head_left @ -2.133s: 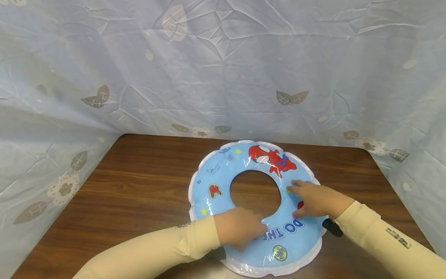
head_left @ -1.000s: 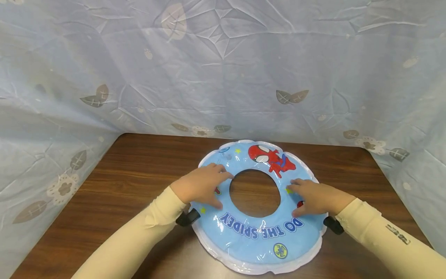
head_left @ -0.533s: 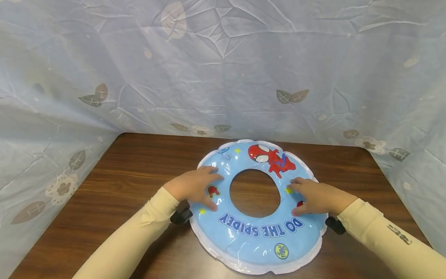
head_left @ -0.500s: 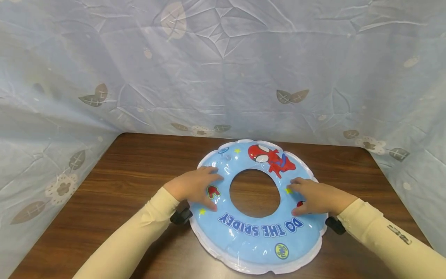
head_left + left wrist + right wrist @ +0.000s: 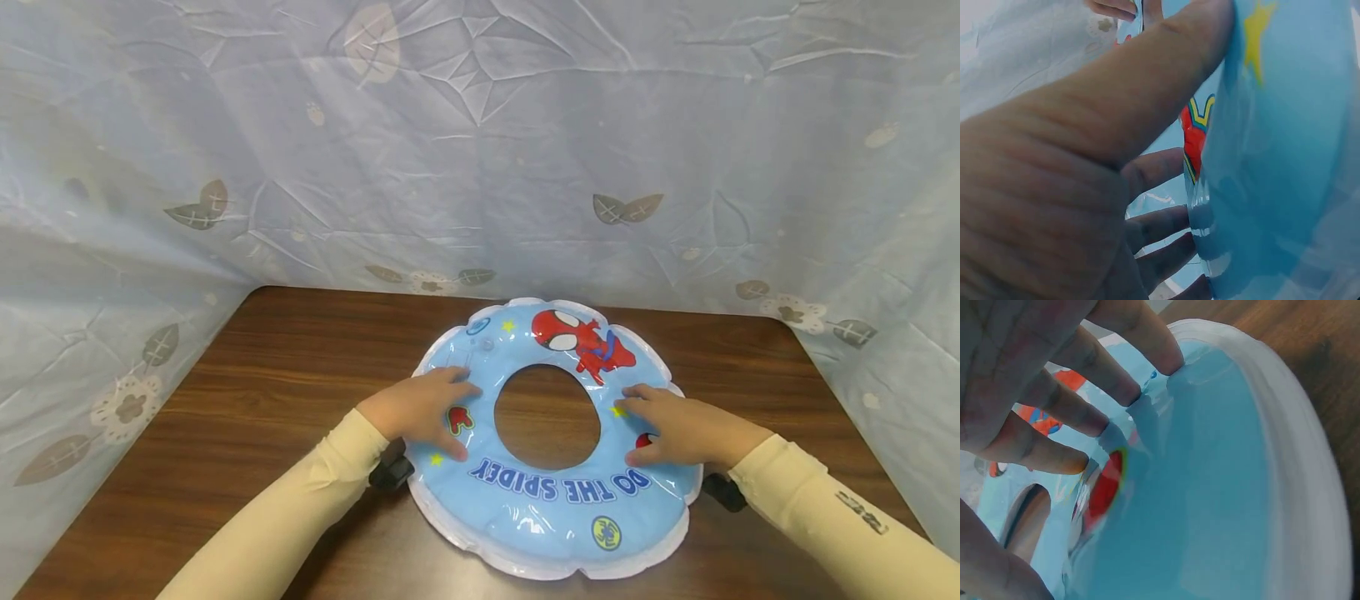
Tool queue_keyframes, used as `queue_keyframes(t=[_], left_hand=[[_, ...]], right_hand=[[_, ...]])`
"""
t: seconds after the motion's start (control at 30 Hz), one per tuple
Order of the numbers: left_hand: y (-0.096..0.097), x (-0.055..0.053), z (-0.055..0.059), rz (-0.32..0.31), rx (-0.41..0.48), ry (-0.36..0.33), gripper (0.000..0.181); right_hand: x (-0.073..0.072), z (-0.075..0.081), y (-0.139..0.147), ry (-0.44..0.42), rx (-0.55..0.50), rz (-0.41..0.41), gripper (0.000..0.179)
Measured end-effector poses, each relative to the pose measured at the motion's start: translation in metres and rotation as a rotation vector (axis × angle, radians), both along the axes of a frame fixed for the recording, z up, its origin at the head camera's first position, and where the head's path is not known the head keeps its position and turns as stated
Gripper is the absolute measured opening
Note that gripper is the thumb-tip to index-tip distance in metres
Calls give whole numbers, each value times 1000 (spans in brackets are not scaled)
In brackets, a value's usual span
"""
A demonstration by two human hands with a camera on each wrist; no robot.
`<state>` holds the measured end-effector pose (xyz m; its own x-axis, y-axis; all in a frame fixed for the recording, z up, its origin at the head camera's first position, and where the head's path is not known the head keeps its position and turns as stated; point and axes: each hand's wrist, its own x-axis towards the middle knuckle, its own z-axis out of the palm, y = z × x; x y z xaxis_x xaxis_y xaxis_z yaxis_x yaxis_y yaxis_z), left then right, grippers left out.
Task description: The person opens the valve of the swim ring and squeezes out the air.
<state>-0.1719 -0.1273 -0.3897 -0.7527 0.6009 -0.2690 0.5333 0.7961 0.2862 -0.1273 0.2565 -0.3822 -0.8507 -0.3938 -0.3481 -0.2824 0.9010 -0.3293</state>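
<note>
An inflated light-blue swim ring [image 5: 525,529] with a white seam edge lies on the table, printed with a red masked cartoon figure and "DO THE SPIDEY", upside down to me. My left hand [image 5: 420,410] rests on its left side, thumb and fingers spread around a small red print. In the left wrist view the fingertips [image 5: 1169,222] touch the glossy vinyl. My right hand [image 5: 686,423] lies across the ring's right side. Its fingertips [image 5: 1169,359] press into the surface in the right wrist view, denting it. Both hands are partly spread, either side of the centre hole.
The dark wood-grain table [image 5: 300,367] extends left of the ring, its back edge just behind it. A pale patterned curtain [image 5: 480,167] hangs behind and along both sides. Black wrist-camera mounts [image 5: 392,467] sit under the wrists.
My left hand has moved from the ring's near part to its left side, uncovering the lettering. The right hand has stayed on the right side. The ring's edge now looks more scalloped.
</note>
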Motion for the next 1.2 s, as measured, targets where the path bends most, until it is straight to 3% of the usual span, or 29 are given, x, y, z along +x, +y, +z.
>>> queue_keyframes(t=[0.17,0.3,0.4,0.57,0.73,0.9,1.07,1.2], left_hand=[[-5,-3,3,-46,38,19,91],[-10,-8,2,-84,97,54,95],[-13,-11,-2,-80,128,54,100],[-19,-13,-11,-51,150,15,102],[-14,-13,-17,-39,122,-9,102],[-3,-8,-18,-42,50,10,106],[2,-3,-16,-53,11,33,108],[3,-3,-12,-67,-28,9,108]], right_hand=[[-4,3,7,-40,-68,-17,90],[-8,4,14,0,-100,-6,97],[-7,3,17,23,-105,8,104],[-3,-1,20,-67,-132,-22,113],[0,-5,20,-98,-134,-27,116],[2,-7,15,-55,-85,-7,119],[6,-12,11,-5,-25,38,123],[7,-13,10,-28,-8,46,125]])
